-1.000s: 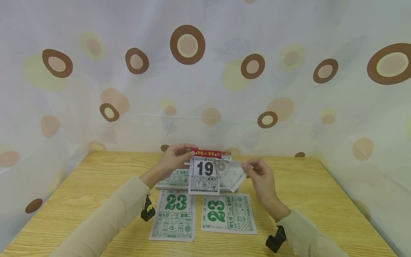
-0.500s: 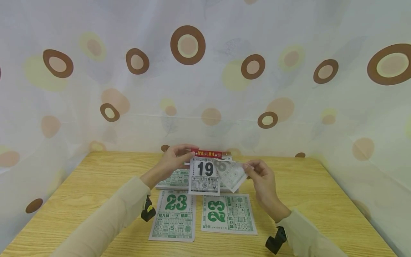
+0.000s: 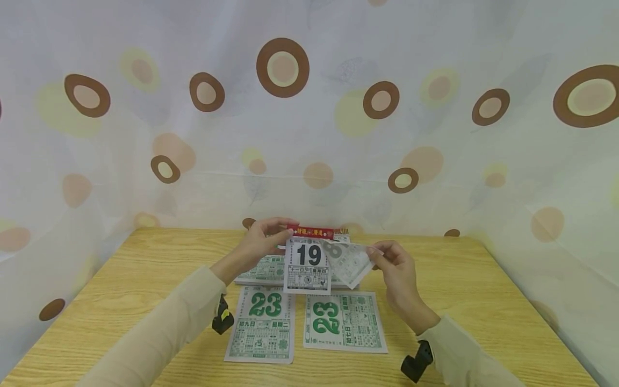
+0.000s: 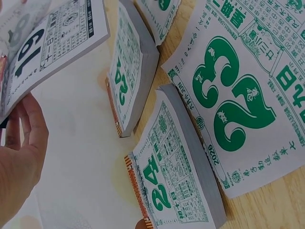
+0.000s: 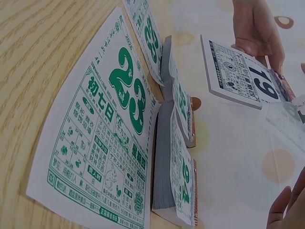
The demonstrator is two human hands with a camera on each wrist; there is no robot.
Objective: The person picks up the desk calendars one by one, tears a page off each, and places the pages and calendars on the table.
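Note:
In the head view, a small tear-off calendar (image 3: 308, 274) with a red header strip and a black 19 is held up over the table's back middle. My left hand (image 3: 261, 240) grips its upper left edge, thumb in front and fingers behind. Between thumb and fingers, my right hand (image 3: 397, 271) pinches a calendar page (image 3: 350, 263) whose 8 shows faintly through from its back. This page slants rightward from just below the header, uncovering the 19. The left wrist view shows the left hand (image 4: 24, 152) under the same calendar (image 4: 62, 38).
Two thick calendar blocks, one (image 5: 164, 157) nearer the right wrist camera, lie behind the held one with green 24s on top. Two loose pages with green 23s, one upright (image 3: 259, 333) and one sideways (image 3: 344, 325), lie in front on the wooden table (image 3: 450, 279). A patterned curtain (image 3: 319, 140) hangs behind.

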